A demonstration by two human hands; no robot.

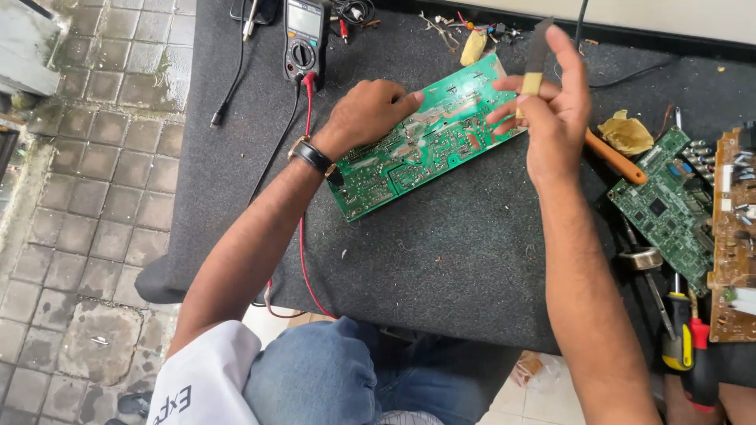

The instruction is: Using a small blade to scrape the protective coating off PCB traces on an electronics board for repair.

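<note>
We are pressing our left hand down on the green board, fingers curled loosely and thumb lying along its far edge, holding nothing but steadying it on the mat. A dark watch is sitting on that wrist. Our right hand is hovering over the board's right end, fingers pinched narrow around a small brush with a pale handle and dark bristles pointing away from us. The board is lying solder side up, tilted so its right end is farther from us than its left, near the middle of the mat.

Just past the left hand, at the far edge, a multimeter is resting with a red lead running toward us off the mat's near edge and a black lead trailing off to the left. Beyond the board a yellowish lump is lying among loose wire scraps.

To the right of the right hand, an orange handle is poking out from behind the wrist, with a crumpled yellow rag just beyond it. Farther right, a second green board is lying beside a brown board at the mat's edge. Nearer us on that side, a yellow screwdriver and a red screwdriver are lying together. Our knees in blue jeans are showing below the mat, with grey paving off to the left.
</note>
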